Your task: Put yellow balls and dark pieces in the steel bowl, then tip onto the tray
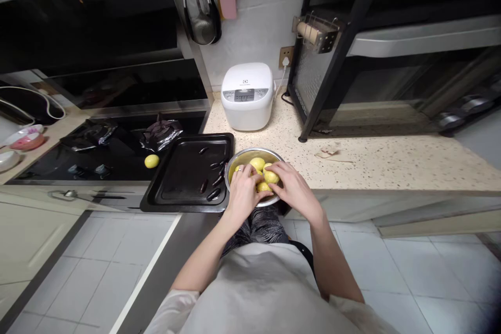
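Observation:
A steel bowl (243,157) at the counter's front edge holds several peeled yellow potatoes (257,163). Both my hands are inside it. My left hand (242,190) rests over the potatoes on the bowl's left side, fingers curled down; what it grips is hidden. My right hand (290,183) reaches in from the right, and its fingers pinch one potato (271,177). A ring shows on a finger of my left hand.
A black baking tray (188,175) with a few dark pieces lies left of the bowl. One lone potato (152,160) sits on the black stove top (97,159). A white rice cooker (247,95) stands behind, and a black rack (332,62) at the right.

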Action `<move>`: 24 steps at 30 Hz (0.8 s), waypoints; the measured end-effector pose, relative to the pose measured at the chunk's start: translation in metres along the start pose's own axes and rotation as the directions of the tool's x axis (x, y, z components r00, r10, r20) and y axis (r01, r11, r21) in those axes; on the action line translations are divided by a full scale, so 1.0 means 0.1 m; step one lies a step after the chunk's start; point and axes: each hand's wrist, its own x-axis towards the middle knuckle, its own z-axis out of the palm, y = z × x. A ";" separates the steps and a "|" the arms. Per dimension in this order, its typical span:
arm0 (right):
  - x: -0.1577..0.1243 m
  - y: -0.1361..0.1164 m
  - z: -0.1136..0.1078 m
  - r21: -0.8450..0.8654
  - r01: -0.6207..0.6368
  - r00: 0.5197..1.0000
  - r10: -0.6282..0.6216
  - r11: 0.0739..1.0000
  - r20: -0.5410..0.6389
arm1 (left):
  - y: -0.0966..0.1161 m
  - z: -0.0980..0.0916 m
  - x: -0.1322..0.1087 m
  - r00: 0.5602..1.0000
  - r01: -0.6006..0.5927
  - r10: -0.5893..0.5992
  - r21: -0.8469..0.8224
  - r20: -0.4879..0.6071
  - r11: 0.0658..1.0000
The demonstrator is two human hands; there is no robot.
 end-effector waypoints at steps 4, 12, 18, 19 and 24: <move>0.00 0.04 0.01 0.006 -0.012 1.000 0.012 1.000 -0.020 | 0.04 -0.03 0.06 0.996 -0.025 0.019 0.072 0.087 0.997; 0.05 -0.02 0.00 -0.005 -0.020 0.996 0.021 1.000 0.082 | -0.19 -0.13 0.12 0.966 -0.113 0.141 -0.139 0.215 0.984; 0.07 -0.08 -0.08 0.048 -0.055 0.987 0.047 0.997 0.151 | -0.31 -0.29 0.15 0.944 -0.113 0.195 -0.295 0.266 0.949; 0.07 -0.07 -0.09 0.062 -0.053 0.987 0.043 0.997 0.152 | -0.32 -0.30 0.15 0.941 -0.114 0.202 -0.308 0.273 0.945; 0.08 -0.01 -0.06 -0.032 -0.069 0.993 0.072 0.997 0.097 | -0.33 -0.32 0.09 0.940 -0.103 0.200 -0.330 0.275 0.938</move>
